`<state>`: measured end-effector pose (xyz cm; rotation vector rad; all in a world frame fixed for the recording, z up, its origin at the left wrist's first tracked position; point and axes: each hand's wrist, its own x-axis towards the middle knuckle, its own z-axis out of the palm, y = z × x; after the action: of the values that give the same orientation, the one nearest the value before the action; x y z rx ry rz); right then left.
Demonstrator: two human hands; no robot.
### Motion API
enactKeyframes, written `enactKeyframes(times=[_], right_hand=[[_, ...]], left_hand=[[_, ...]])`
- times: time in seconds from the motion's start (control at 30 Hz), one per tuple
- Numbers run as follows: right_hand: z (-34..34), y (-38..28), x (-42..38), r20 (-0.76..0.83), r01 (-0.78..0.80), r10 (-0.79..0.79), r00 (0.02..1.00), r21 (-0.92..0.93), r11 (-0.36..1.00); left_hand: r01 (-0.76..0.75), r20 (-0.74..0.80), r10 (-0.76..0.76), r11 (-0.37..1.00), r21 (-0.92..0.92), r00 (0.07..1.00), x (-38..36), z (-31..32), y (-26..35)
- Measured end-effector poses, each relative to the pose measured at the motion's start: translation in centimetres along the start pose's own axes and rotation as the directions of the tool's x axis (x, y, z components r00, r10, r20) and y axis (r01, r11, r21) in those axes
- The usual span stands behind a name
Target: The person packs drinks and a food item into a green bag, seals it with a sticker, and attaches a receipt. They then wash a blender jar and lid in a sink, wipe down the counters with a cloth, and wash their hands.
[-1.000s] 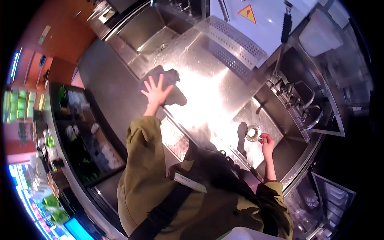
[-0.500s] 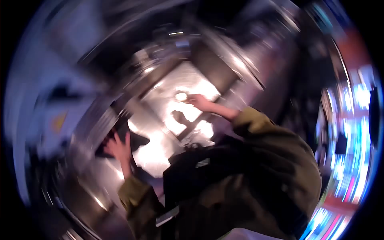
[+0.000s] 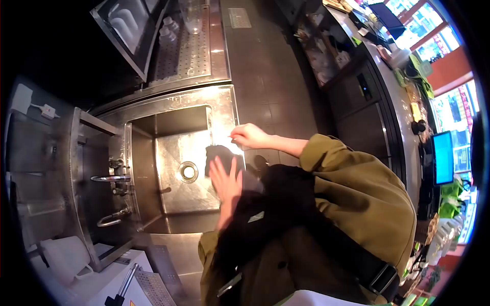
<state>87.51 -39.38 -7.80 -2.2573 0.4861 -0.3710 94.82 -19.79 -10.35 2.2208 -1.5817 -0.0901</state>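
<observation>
My left hand [image 3: 225,181] lies on a dark cloth-like piece [image 3: 218,151] at the near rim of the steel sink [image 3: 148,233]. Its fingers are stretched out and slightly spread over the dark material. Just beyond, above the sink's right-hand rim, my right hand [image 3: 250,136] has its fingers curled together. Whatever those fingers may hold is hidden. Inside the basin, a round drain [image 3: 188,172] shows in the bare metal bottom.
Two taps [image 3: 111,178] stand along the sink's left side. A perforated drainboard [image 3: 184,61] with clear containers [image 3: 168,31] adjoins the sink. A white box [image 3: 122,280] sits at lower left. Across the tiled floor [image 3: 260,86] runs a counter [image 3: 385,97] with a screen [image 3: 443,158].
The view has turned and sharpened from a heavy blur. My left hand has come across to the sink's near rim, closer to my right hand, which now sits over the rim.
</observation>
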Motion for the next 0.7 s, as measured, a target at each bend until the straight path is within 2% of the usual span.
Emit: enactKeyframes(times=[0.03,0.1,0.17,0.2,0.23,0.27,0.3,0.33,0.37,0.4,0.43,0.47,0.5,0.57,0.6,0.63,0.67,0.7], right_hand=[[-1.2,0.0,0.1,-0.022,-0.025,0.025,0.999,0.037,0.999],[-2.9,1.2,0.9,-0.072,0.027,-0.029,0.997,-0.021,0.999],[-4.9,1.6,2.2,-0.099,0.044,-0.047,0.994,-0.029,0.999],[-6.0,1.8,2.7,-0.115,0.045,-0.049,0.992,-0.039,0.998],[-7.5,2.3,3.4,-0.130,0.048,-0.054,0.990,-0.053,0.997],[-8.8,2.8,3.9,-0.165,0.023,-0.019,0.986,0.023,0.999],[-9.4,4.8,4.5,-0.184,-0.044,0.079,0.980,0.183,0.982],[-10.2,6.0,5.6,-0.157,-0.140,0.207,0.966,0.353,0.925],[-10.9,7.0,6.8,-0.094,-0.242,0.334,0.938,0.511,0.825],[-12.2,6.7,8.5,0.023,-0.306,0.421,0.907,0.723,0.619],[-13.4,6.5,10.7,0.164,-0.358,0.469,0.868,0.862,0.360],[-13.6,8.3,13.4,0.180,-0.296,0.387,0.904,0.917,0.266],[-13.9,9.8,16.4,0.180,-0.318,0.429,0.885,0.908,0.275],[-12.0,16.7,22.4,-0.174,-0.136,0.434,0.884,0.793,0.594],[-11.6,19.9,25.4,-0.248,-0.115,0.436,0.865,0.748,0.654],[-12.4,22.0,27.4,-0.315,-0.079,0.328,0.891,0.603,0.794],[-14.2,21.2,28.9,-0.359,-0.217,0.377,0.854,0.413,0.885],[-16.2,19.8,29.5,-0.418,-0.352,0.404,0.813,0.199,0.914]], left_hand=[[-0.037,-0.028,0.037,0.999,-0.030,0.999,3.5,1.2,-0.1],[-0.050,-0.136,0.035,0.993,-0.108,0.990,10.1,4.1,-0.8],[0.035,-0.122,-0.071,0.960,-0.276,0.990,15.9,5.2,-2.0],[0.009,-0.192,-0.071,0.953,-0.302,0.979,18.0,6.3,-3.6],[0.012,-0.220,-0.138,0.869,-0.494,0.966,19.7,6.0,-4.2],[-0.032,-0.328,-0.159,0.861,-0.507,0.931,20.6,5.1,-3.6],[-0.081,-0.436,-0.176,0.857,-0.509,0.883,21.8,4.2,-3.3],[-0.020,-0.441,-0.208,0.889,-0.457,0.873,23.3,3.1,-2.5],[-0.021,-0.388,-0.202,0.866,-0.499,0.899,25.1,1.1,-0.7],[-0.026,-0.340,-0.153,0.882,-0.470,0.928,27.4,0.0,0.6],[-0.030,-0.287,-0.111,0.895,-0.446,0.951,30.1,-0.5,1.7],[-0.035,-0.132,-0.051,0.816,-0.578,0.990,33.0,-0.9,2.2],[0.056,0.068,-0.003,0.613,-0.788,0.998,35.7,-0.5,1.5],[0.333,0.356,0.095,0.197,-0.922,0.930,41.2,-1.5,-0.4],[0.423,0.420,-0.070,0.257,-0.869,0.905,44.4,-1.6,-1.6],[0.373,0.305,-0.258,0.281,-0.884,0.917,47.2,-0.2,-3.2],[0.271,0.125,-0.409,0.319,-0.908,0.904,50.2,0.8,-3.4],[0.166,-0.065,-0.534,0.373,-0.913,0.843,52.7,1.5,-3.2]])
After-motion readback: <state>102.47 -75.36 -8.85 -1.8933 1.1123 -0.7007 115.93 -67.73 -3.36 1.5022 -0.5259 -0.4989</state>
